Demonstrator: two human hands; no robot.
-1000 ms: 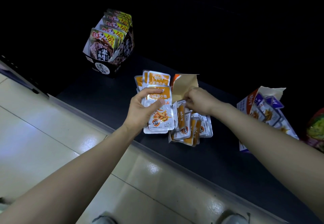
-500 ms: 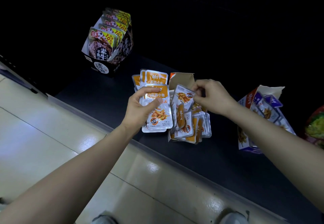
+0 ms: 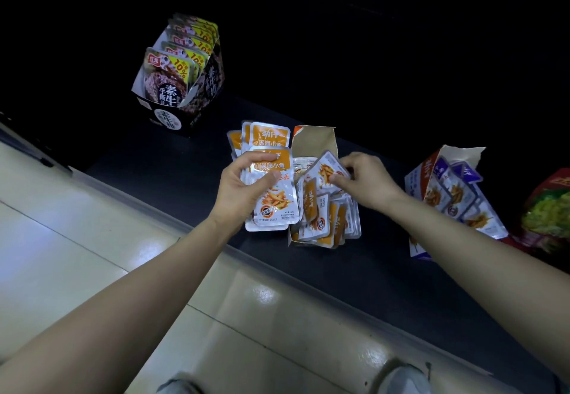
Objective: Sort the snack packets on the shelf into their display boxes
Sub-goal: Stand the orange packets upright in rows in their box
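Note:
My left hand (image 3: pixel 243 190) grips a stack of orange-and-silver snack packets (image 3: pixel 274 202) above the dark shelf (image 3: pixel 172 171). More orange packets (image 3: pixel 268 135) lie fanned just behind the stack. To its right sits a torn cardboard display box (image 3: pixel 314 142) crammed with several small orange packets (image 3: pixel 327 220). My right hand (image 3: pixel 367 182) pinches one small packet (image 3: pixel 325 171) at its corner, just over that box.
A black display box (image 3: pixel 200 97) of upright dark packets stands at the back left. A torn box (image 3: pixel 422 168) with purple-topped packets leans at the right, beside a red and green bag (image 3: pixel 546 211). The shelf's front edge (image 3: pixel 277 267) borders a pale tiled floor.
My right hand lifted a small packet out of the cardboard box and has brought it back down, tilted, over the box. My left hand kept holding its stack.

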